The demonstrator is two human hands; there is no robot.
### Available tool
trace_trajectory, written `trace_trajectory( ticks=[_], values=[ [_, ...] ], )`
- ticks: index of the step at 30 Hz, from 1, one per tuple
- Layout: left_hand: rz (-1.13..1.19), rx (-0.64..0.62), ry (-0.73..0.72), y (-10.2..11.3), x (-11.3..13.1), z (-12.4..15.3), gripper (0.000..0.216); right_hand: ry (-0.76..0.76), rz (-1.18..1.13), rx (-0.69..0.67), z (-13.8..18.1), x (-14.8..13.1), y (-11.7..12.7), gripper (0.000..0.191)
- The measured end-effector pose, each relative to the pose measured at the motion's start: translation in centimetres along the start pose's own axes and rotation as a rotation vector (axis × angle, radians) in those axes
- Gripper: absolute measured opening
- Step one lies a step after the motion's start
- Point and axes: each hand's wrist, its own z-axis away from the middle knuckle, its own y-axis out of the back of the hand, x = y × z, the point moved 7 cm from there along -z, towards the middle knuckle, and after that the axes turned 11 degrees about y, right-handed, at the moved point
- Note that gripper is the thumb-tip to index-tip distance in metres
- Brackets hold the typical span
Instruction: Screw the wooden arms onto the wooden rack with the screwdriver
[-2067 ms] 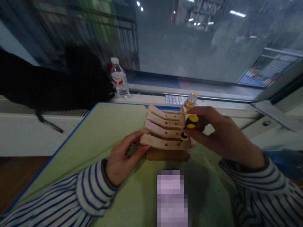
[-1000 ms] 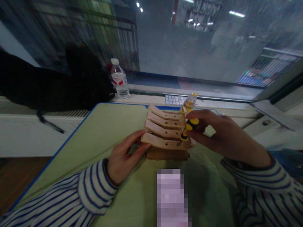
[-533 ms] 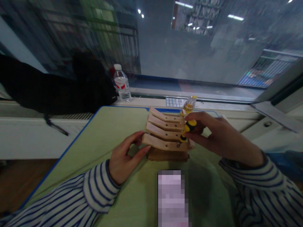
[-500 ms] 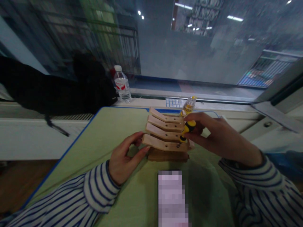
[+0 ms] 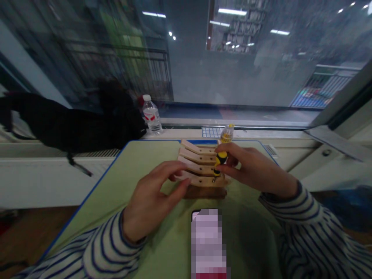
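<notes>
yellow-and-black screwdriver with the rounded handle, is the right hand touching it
Touching: the head view shows the right hand pinching the screwdriver between thumb and fingers.

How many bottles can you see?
2. The white-capped bottle stands on the windowsill, beside the black bag; the yellow-capped bottle is beyond the right hand, its lower part hidden. The bag might hide more.
</notes>
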Motion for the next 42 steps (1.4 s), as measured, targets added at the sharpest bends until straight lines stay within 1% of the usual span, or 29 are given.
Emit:
trace_trajectory(
  ticks=[1,3,5,7,11,14,19,23,28,35,40,42],
  values=[
    [-0.009,-0.108,0.041,-0.9,0.5,-0.7,0.026,-0.009,0.004,-0.003,0.0,0.0,0.0,0.031],
    [-0.032,-0.303,0.102,-2.9,1.0,-1.7,0.037,-0.026,0.016,-0.005,-0.1,0.1,0.1,0.031],
    [-0.062,-0.386,0.148,-4.4,1.1,-2.4,0.038,-0.032,0.024,-0.007,-0.1,0.1,0.1,0.031],
    [-0.068,-0.421,0.187,-5.7,1.0,-3.0,0.038,-0.026,0.026,-0.005,-0.2,0.2,0.1,0.03],
    [-0.091,-0.44,0.215,-7.4,1.1,-3.5,0.04,-0.001,0.031,-0.001,-0.1,0.1,0.0,0.029],
    [-0.099,-0.448,0.232,-7.9,0.9,-3.7,0.031,0.027,0.028,0.0,0.0,-0.1,0.1,0.031],
    [-0.03,-0.434,0.172,-8.0,1.2,-3.7,0.016,0.071,0.02,0.058,0.1,-0.7,0.9,0.035],
    [-0.002,-0.435,0.156,-8.0,1.3,-3.6,0.015,0.124,-0.014,0.106,0.2,-1.4,1.5,0.039],
    [-0.017,-0.441,0.143,-8.0,1.5,-3.6,0.017,0.158,-0.03,0.109,0.2,-1.8,1.7,0.029],
    [0.003,-0.464,0.123,-8.0,1.5,-3.5,0.022,0.137,-0.008,0.106,0.1,-1.4,1.7,0.028],
    [-0.005,-0.472,0.107,-8.0,1.7,-3.6,0.014,0.113,-0.005,0.094,0.2,-1.3,1.6,0.028],
    [-0.01,-0.474,0.101,-7.9,1.8,-3.6,0.014,0.11,-0.005,0.092,0.2,-1.2,1.6,0.029]
  ],
)
